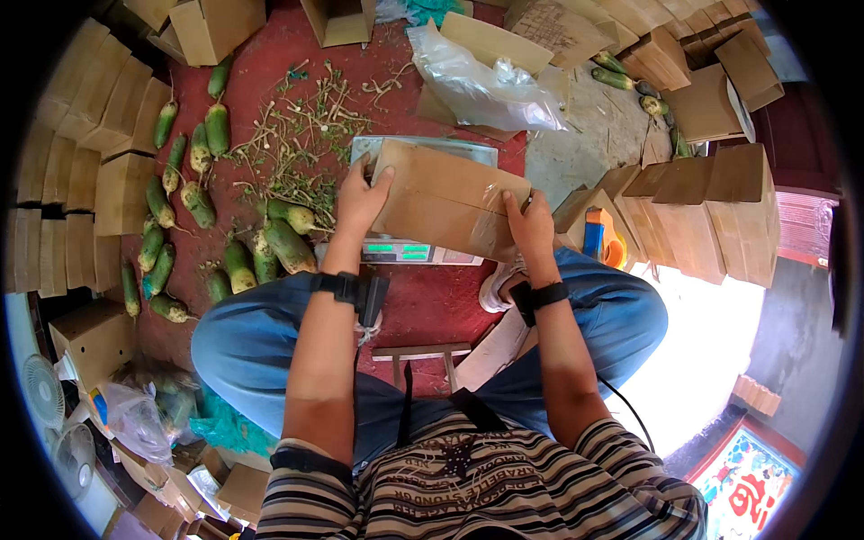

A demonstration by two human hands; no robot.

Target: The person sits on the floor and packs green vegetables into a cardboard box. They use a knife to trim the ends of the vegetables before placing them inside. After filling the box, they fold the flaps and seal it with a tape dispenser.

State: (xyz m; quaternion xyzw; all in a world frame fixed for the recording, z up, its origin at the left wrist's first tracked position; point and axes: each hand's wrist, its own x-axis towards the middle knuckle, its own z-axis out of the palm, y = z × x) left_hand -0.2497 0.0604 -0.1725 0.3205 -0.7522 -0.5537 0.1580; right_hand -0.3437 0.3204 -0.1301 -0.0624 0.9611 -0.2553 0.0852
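Observation:
A cardboard box (445, 199) with clear tape near its right end is held between my two hands, slightly tilted. My left hand (361, 197) grips its left end, fingers partly hidden behind the edge. At the right end, my right hand (531, 226) has its thumb on the taped face. Under the box is a digital weighing scale (466, 257) with lit green displays; whether box and scale touch, I cannot tell. A black strap with a small device circles each wrist. Several green radishes (287, 244) lie on the floor left of my left hand.
Trimmed stems and leaves (290, 138) litter the red floor. An open carton with a plastic liner (482, 84) stands beyond the scale. Cardboard boxes (739, 209) line the right, near an orange-and-blue tape dispenser (603, 239). More boxes (125, 192) are stacked at left.

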